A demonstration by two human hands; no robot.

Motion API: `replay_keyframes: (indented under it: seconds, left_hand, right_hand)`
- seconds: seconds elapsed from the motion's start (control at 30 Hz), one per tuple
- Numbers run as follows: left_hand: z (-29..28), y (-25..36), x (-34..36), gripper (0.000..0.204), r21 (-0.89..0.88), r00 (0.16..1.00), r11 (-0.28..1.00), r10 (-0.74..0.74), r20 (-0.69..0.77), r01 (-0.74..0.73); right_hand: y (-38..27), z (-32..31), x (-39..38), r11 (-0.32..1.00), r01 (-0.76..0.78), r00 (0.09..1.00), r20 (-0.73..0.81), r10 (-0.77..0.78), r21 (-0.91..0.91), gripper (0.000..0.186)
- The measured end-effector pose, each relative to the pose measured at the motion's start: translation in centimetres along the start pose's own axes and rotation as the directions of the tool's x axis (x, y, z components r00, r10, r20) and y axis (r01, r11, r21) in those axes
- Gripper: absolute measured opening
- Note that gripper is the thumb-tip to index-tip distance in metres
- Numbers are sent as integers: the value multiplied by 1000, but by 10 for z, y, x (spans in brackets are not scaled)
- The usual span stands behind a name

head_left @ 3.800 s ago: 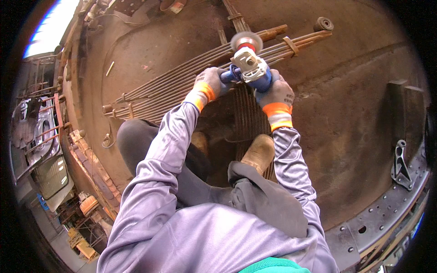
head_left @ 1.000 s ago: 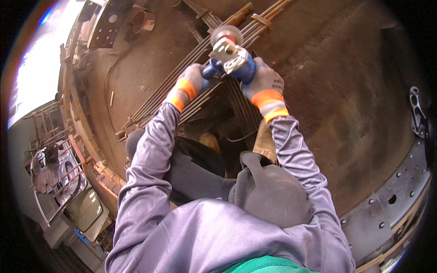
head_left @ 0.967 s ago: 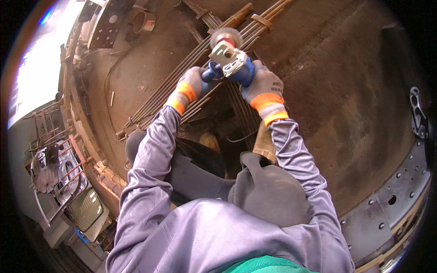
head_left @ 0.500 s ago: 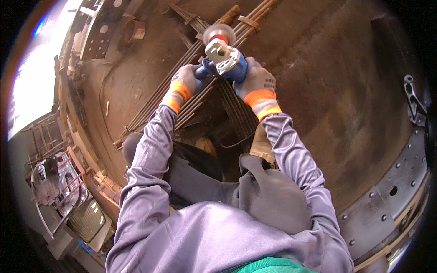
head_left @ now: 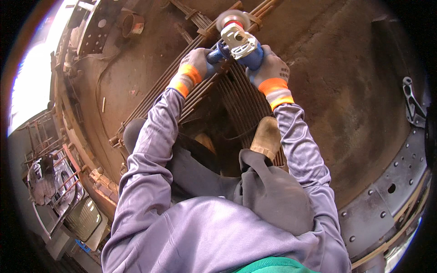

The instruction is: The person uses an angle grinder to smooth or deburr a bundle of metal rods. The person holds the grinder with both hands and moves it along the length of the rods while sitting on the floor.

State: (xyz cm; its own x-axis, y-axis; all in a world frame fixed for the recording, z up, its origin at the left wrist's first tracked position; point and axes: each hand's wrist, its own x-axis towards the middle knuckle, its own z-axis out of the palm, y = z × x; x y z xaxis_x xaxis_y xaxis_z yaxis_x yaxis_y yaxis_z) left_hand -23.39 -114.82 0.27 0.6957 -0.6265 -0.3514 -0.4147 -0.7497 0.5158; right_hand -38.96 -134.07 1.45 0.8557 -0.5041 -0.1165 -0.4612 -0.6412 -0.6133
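Both my gloved hands grip a blue angle grinder [head_left: 250, 56] with a pale metal gear head. My left hand [head_left: 198, 63], in a grey glove with an orange cuff, is wrapped round its side handle [head_left: 218, 53]. Round the blue body closes my right hand [head_left: 271, 69], gloved the same way. At the grinder's far end a round disc or wheel [head_left: 233, 19] with a red centre is blurred, as if spinning. It is over the far part of a bundle of long, rusty metal rods [head_left: 200, 97]; whether it touches them I cannot tell.
More rods [head_left: 241, 102] cross beneath the bundle, close to my brown boot [head_left: 265, 136]. A riveted metal plate [head_left: 368, 214] curves along the right, with a slotted metal bracket [head_left: 412, 102] beyond it. Metal frames and scrap [head_left: 63, 191] lie at the left. A short pipe piece [head_left: 133, 25] sits far left.
Both hands have carried the grinder a little away from me and to the right along the rods. My grip looks the same, and the disc is blurred in both frames.
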Motion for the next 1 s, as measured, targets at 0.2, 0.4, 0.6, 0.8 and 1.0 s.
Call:
replay_keyframes:
  seconds: [0.2,0.4,0.6,0.8,1.0]
  left_hand:
    - [-21,7,-11,28,73,993,994,-87,75,82]
    - [-41,2,-56,33,108,988,984,-144,47,138]
    - [-24,-10,-70,28,-29,990,990,-139,-16,138]
    - [6,6,-63,25,-99,967,973,-221,-127,209]
    - [35,-3,-81,28,-80,955,963,-265,-133,256]
  right_hand:
    - [-17,3,-9,998,-56,997,48,58,-40,44]
    - [-33,17,-24,998,63,998,31,-63,22,45]
    - [-42,14,-19,995,90,995,34,-89,-32,41]
    - [-4,26,15,959,282,959,34,-281,-21,42]
    - [11,42,12,897,438,899,-8,-439,55,53]
